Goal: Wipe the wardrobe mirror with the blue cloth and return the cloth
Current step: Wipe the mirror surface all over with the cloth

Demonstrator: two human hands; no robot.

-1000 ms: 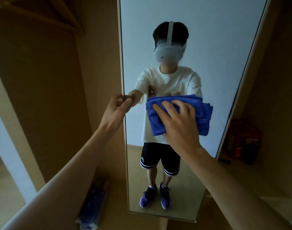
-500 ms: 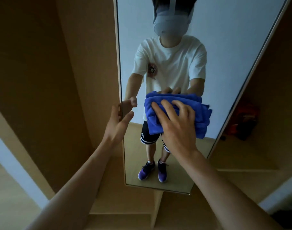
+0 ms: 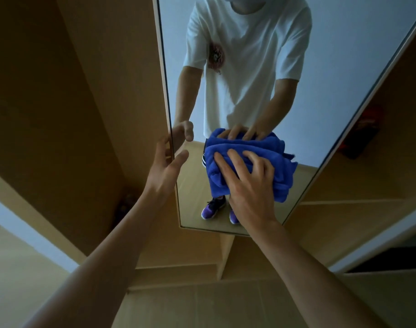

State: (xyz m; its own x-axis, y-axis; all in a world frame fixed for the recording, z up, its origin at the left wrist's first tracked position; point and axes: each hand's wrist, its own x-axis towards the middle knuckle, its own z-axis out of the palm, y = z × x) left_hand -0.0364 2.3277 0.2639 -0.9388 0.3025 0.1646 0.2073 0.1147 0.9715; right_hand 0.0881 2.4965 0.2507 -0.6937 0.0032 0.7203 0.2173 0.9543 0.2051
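Observation:
The tall wardrobe mirror (image 3: 344,67) fills the upper middle of the view and reflects a person in a white shirt. My right hand (image 3: 249,185) presses the bunched blue cloth (image 3: 280,159) flat against the lower part of the glass. My left hand (image 3: 165,164) holds the mirror's left edge, fingers behind the panel and thumb in front. The cloth's lower left part is hidden under my right hand.
Wooden wardrobe panels (image 3: 72,102) stand on both sides of the mirror. A red and dark object (image 3: 360,133) sits on a shelf to the right. A dark object (image 3: 124,207) lies low at the left. The mirror's bottom edge (image 3: 214,229) lies just below my right hand.
My right hand has slid the cloth down the mirror toward its bottom edge. My left hand has moved down the mirror's left edge too, and my view has tilted down.

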